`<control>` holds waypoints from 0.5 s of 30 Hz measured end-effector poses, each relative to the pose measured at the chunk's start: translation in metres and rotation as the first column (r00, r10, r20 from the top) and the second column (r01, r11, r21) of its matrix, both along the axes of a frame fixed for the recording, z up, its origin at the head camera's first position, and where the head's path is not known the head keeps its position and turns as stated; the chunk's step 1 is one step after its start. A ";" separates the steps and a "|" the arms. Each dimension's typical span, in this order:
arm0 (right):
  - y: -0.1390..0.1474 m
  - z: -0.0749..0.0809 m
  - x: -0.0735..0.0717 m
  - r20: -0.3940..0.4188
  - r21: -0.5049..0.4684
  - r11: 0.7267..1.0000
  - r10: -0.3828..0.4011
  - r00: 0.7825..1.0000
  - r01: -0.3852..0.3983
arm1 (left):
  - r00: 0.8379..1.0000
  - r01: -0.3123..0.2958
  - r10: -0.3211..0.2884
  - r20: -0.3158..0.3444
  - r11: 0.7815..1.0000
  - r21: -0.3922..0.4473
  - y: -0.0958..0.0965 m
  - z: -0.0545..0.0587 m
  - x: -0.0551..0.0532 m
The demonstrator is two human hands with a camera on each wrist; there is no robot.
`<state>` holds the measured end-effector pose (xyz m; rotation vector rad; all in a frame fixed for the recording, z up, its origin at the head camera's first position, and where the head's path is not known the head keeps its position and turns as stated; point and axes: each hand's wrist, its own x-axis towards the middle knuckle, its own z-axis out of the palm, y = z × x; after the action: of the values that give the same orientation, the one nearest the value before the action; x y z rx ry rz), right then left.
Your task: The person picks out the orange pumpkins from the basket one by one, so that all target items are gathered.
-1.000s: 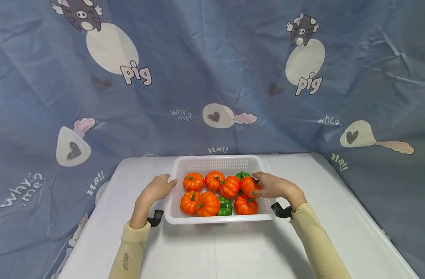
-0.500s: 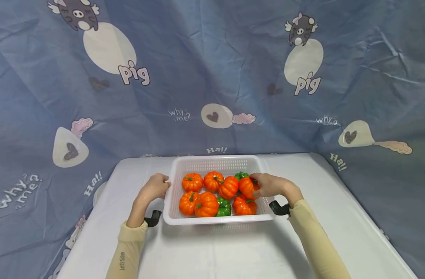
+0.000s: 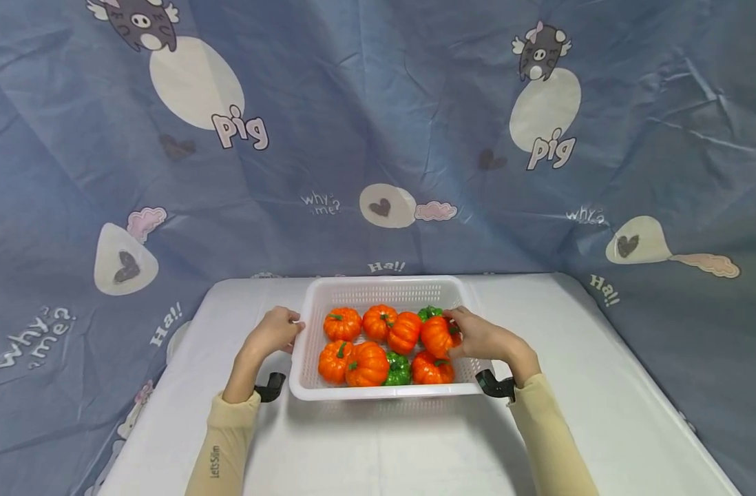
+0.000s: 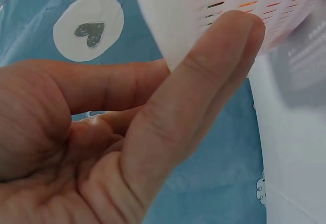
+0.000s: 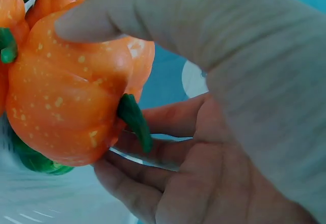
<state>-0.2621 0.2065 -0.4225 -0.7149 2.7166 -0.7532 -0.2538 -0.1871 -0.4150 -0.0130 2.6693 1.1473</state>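
In the head view a white perforated plastic basket (image 3: 384,393) holds several small orange pumpkins (image 3: 367,365) and green ones (image 3: 399,370). My left hand (image 3: 275,332) grips the basket's left rim; in the left wrist view its fingers (image 4: 204,71) lie against both sides of the basket wall (image 4: 163,15). At the basket's right end my right hand (image 3: 489,340) holds an orange pumpkin (image 3: 436,337). Seen from the right wrist, the thumb lies across this speckled pumpkin (image 5: 71,91), with other fingers curled at its far side and its green stem towards the palm.
The basket stands on a table with a white cover (image 3: 378,448). A blue cloth (image 3: 403,138) printed with pigs and words hangs behind and along both sides. Another orange pumpkin (image 3: 432,369) lies just in front of the held one.
My left fingers have curled onto the basket's rim, where they were stretched out before. The right hand has taken hold of the pumpkin and shifted it slightly left.
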 end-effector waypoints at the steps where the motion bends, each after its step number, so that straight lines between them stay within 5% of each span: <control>1: 0.000 -0.001 0.001 0.007 -0.006 1.000 -0.008 1.000 0.008 | 1.000 -0.002 0.002 0.002 1.000 0.003 0.000 0.000 -0.001; 15: 0.003 0.001 0.008 0.029 -0.064 0.997 -0.042 0.999 0.044 | 0.999 -0.043 0.043 0.009 0.999 0.032 -0.001 -0.003 -0.005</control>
<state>-0.2545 0.2095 -0.4217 -0.6573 2.7015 -0.8583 -0.2593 -0.1878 -0.4179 -0.0700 2.6553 1.2011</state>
